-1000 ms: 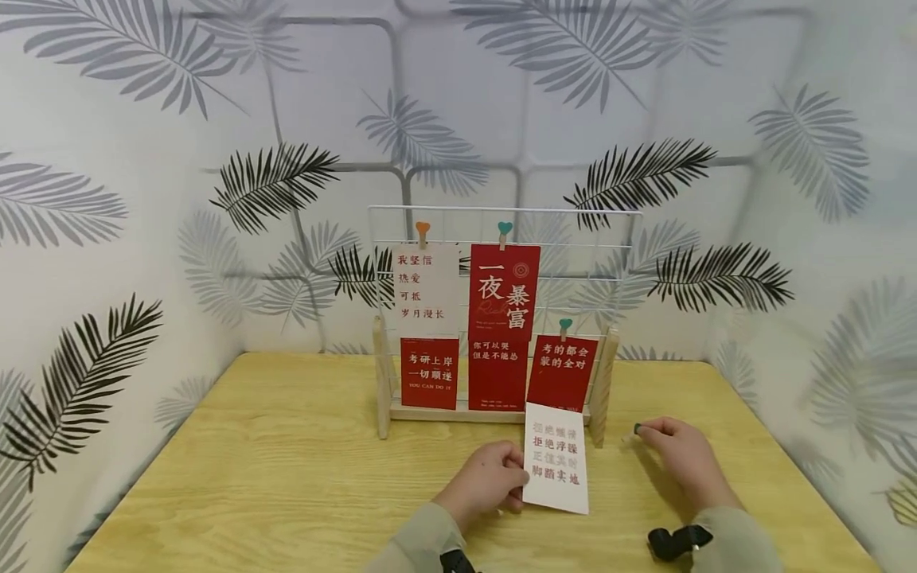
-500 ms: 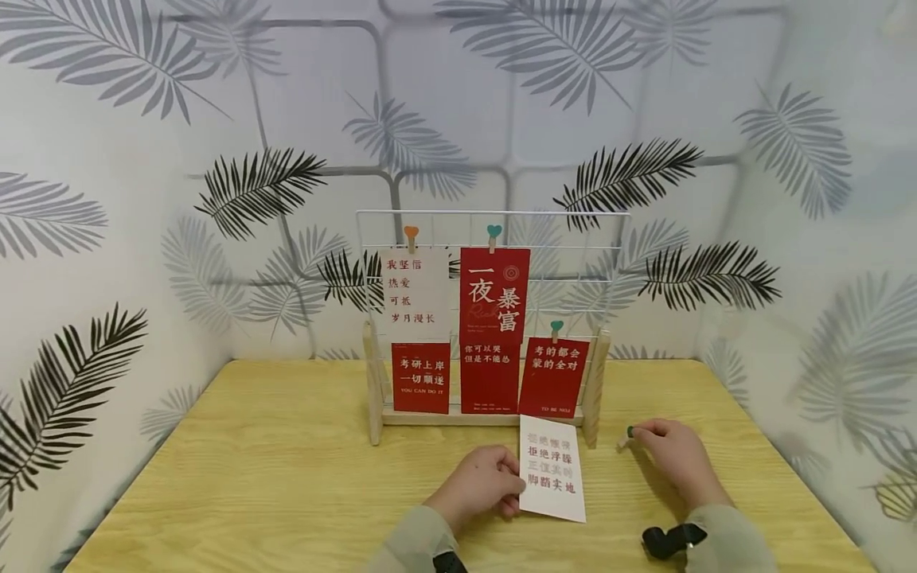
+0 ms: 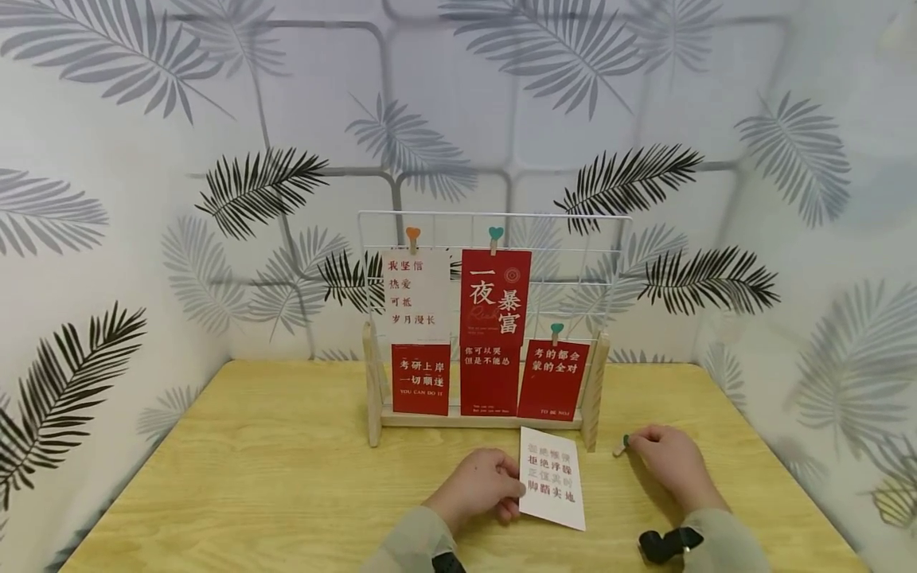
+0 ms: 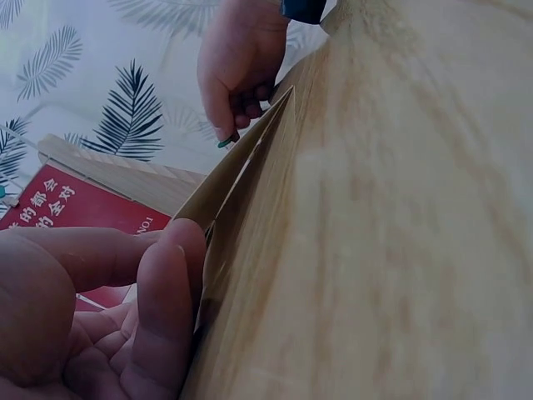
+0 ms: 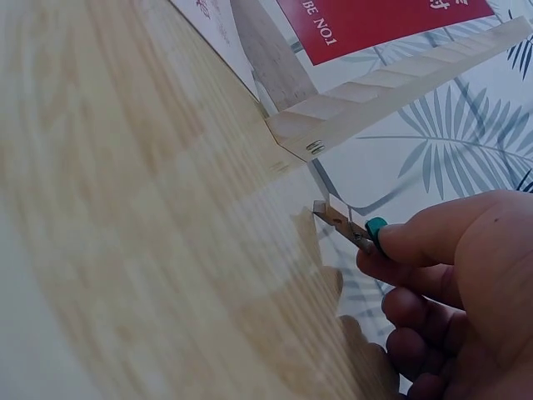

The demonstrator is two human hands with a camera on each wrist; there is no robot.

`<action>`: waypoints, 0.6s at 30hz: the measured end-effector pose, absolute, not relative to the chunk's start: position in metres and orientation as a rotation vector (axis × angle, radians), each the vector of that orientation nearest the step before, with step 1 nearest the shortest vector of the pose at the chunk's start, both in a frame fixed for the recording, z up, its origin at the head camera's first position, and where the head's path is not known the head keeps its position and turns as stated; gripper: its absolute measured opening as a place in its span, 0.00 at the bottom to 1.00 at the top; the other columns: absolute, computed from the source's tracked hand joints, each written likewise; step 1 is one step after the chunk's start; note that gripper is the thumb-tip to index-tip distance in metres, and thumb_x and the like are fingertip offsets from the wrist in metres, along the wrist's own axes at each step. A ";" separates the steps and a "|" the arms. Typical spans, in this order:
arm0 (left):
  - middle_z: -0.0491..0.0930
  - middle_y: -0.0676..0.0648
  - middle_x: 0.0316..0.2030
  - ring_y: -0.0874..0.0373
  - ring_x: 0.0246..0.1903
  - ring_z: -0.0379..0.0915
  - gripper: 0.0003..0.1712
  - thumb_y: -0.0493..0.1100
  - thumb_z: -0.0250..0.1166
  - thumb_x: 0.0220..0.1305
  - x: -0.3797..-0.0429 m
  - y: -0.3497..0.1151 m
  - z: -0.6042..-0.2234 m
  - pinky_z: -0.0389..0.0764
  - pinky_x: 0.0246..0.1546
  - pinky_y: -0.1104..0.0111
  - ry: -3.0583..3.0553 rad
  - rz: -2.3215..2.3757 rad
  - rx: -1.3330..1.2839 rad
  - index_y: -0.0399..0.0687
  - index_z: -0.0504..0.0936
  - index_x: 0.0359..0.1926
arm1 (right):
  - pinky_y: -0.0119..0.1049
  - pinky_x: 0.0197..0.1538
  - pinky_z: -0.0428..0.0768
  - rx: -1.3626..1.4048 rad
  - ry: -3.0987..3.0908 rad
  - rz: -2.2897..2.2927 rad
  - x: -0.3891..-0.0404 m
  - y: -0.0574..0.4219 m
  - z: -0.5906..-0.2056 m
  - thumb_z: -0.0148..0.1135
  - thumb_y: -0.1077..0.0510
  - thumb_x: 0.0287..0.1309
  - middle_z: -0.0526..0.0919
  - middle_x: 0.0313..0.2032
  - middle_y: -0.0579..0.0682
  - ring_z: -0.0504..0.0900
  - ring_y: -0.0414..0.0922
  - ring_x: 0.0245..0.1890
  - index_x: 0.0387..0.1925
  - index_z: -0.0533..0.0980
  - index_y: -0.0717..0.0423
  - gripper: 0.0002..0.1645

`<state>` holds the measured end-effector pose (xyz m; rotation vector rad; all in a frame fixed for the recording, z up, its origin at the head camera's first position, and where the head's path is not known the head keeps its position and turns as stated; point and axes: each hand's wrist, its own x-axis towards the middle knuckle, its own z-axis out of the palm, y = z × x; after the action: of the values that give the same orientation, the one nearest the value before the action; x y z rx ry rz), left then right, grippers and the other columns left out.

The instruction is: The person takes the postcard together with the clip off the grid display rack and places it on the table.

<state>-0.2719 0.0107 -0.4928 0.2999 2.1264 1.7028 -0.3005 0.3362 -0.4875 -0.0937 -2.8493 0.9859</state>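
Observation:
My left hand (image 3: 481, 487) pinches the left edge of a white card (image 3: 550, 487) with red and grey Chinese writing. The card is held tilted just in front of the rack, low over the table. In the left wrist view the thumb and fingers meet on the card's edge. To the right of the rack, my right hand (image 3: 673, 465) pinches a small wooden clothespin (image 5: 343, 223) with a teal heart, between thumb and forefinger. Its tip points left, close to the tabletop. Whether that hand touches the table is hard to tell.
A white wire grid rack (image 3: 573, 251) on wooden feet stands behind the hands. On it hang a white card (image 3: 417, 296) and several red cards (image 3: 554, 380), some under heart clothespins (image 3: 495, 237). The yellow wood-grain table (image 3: 286, 461) meets leaf-patterned walls.
The white card in my left hand has come down and toward me, uncovering the bottom of the right-hand red card. My right hand, still holding the clothespin, has barely moved.

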 end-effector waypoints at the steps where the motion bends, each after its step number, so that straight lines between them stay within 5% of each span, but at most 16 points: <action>1: 0.82 0.40 0.25 0.56 0.18 0.78 0.09 0.32 0.69 0.63 -0.272 0.011 -0.493 0.82 0.21 0.67 2.123 1.702 0.296 0.38 0.80 0.44 | 0.49 0.47 0.76 -0.095 -2.850 0.981 -0.300 0.336 -0.487 0.59 0.52 0.67 0.86 0.43 0.57 0.81 0.53 0.42 0.38 0.86 0.56 0.14; 8: 0.83 0.40 0.24 0.56 0.16 0.79 0.25 0.33 0.69 0.62 -0.270 0.011 -0.489 0.83 0.20 0.66 2.112 1.692 0.299 0.32 0.75 0.60 | 0.43 0.38 0.73 -0.087 -2.863 0.941 -0.297 0.334 -0.484 0.59 0.53 0.67 0.85 0.37 0.54 0.76 0.48 0.33 0.37 0.85 0.57 0.13; 18: 0.84 0.42 0.24 0.55 0.19 0.80 0.28 0.37 0.68 0.66 -0.271 0.010 -0.485 0.84 0.22 0.65 2.096 1.613 0.376 0.33 0.74 0.64 | 0.40 0.33 0.71 -0.059 -2.897 0.918 -0.299 0.335 -0.483 0.57 0.53 0.67 0.82 0.30 0.49 0.73 0.46 0.28 0.35 0.84 0.56 0.14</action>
<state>-0.2711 0.0099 -0.4853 0.3763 2.0962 1.6127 -0.2989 0.3345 -0.4825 -0.0593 -2.8966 0.9175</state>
